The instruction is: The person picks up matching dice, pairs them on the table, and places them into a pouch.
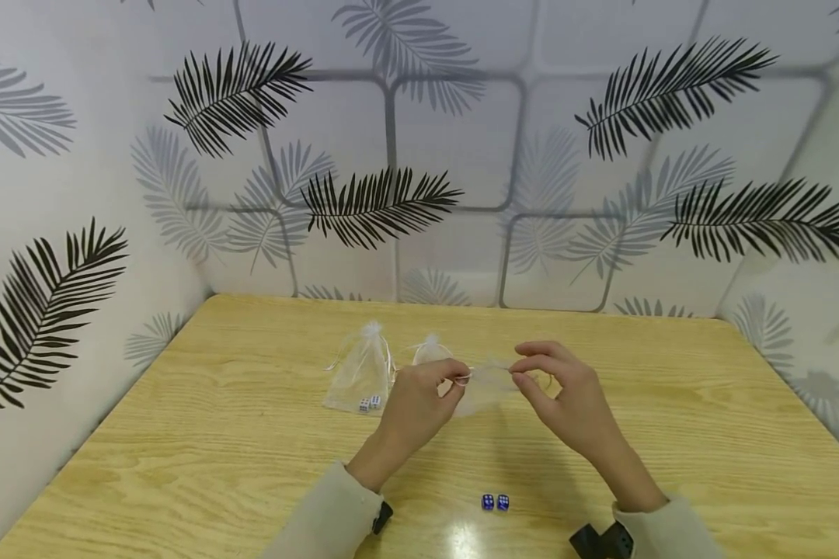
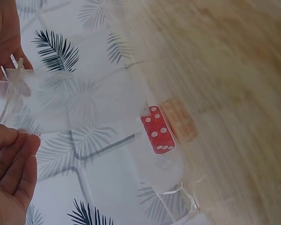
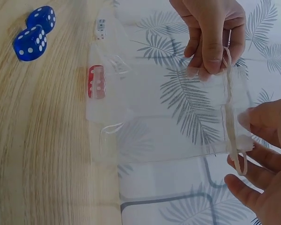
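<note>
A sheer white drawstring pouch (image 1: 485, 392) is stretched between my hands above the table. My left hand (image 1: 416, 400) pinches one top corner by the cord, thumb against fingers. At the opposite top corner, my right hand (image 1: 566, 396) pinches the edge between thumb and fingertips. The pouch looks flat, with no dice seen in it. Two blue dice (image 1: 496, 502) lie side by side on the table, nearer than the hands. Behind the left hand is a second pouch (image 1: 431, 348), partly hidden; red dice (image 2: 158, 130) show inside it in the left wrist view.
A third pouch (image 1: 356, 376), gathered at the top, lies at the left with white dice (image 1: 370, 404) in it. The wooden table (image 1: 182, 435) meets a leaf-patterned wall covering (image 1: 454, 256) at the back and sides.
</note>
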Demonstrator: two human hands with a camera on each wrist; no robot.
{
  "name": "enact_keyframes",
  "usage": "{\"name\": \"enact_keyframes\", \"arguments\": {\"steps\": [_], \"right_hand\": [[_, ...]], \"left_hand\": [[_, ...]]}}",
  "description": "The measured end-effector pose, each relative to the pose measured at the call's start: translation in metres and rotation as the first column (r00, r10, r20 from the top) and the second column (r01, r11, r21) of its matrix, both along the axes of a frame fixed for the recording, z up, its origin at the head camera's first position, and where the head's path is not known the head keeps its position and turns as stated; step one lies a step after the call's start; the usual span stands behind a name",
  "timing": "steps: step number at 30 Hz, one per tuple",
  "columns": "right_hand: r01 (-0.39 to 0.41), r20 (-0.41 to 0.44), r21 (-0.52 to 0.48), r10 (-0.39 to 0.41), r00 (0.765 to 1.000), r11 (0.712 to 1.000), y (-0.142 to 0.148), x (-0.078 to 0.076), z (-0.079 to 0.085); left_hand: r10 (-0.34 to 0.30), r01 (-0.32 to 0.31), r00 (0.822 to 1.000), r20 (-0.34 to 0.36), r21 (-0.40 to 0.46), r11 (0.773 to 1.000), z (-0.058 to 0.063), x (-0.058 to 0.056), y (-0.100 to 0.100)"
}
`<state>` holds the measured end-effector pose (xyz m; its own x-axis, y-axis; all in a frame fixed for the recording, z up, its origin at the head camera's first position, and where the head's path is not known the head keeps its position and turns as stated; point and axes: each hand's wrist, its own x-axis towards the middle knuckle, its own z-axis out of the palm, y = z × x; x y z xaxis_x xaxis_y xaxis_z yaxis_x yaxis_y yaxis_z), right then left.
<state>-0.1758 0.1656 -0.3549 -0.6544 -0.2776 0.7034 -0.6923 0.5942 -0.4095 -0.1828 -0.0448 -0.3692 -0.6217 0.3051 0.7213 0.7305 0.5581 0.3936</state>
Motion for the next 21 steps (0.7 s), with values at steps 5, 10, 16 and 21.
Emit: {"name": "enact_keyframes", "arguments": {"steps": [5, 10, 16, 21], "right_hand": [[0.026, 0.068, 0.055, -0.029, 0.997, 0.998, 0.0003, 0.0015, 0.0005], [0.023, 0.074, 0.077, -0.029, 0.997, 0.997, -0.0011, 0.0046, 0.0020], [0.021, 0.101, 0.074, -0.028, 0.995, 0.997, -0.0040, 0.0082, 0.0054], [0.035, 0.136, 0.093, -0.048, 0.990, 0.995, -0.0063, 0.0098, 0.0074]], "left_hand": [[-0.023, 0.021, 0.999, -0.045, -0.037, 0.999, -0.0004, 0.0009, 0.0003], [-0.016, 0.011, 0.998, -0.063, -0.074, 0.997, 0.0000, 0.0018, 0.0011], [0.007, -0.015, 0.997, -0.071, -0.105, 0.994, 0.0038, 0.0051, 0.0035], [-0.008, -0.014, 0.988, -0.155, -0.141, 0.990, 0.0073, 0.0081, 0.0078]]}}
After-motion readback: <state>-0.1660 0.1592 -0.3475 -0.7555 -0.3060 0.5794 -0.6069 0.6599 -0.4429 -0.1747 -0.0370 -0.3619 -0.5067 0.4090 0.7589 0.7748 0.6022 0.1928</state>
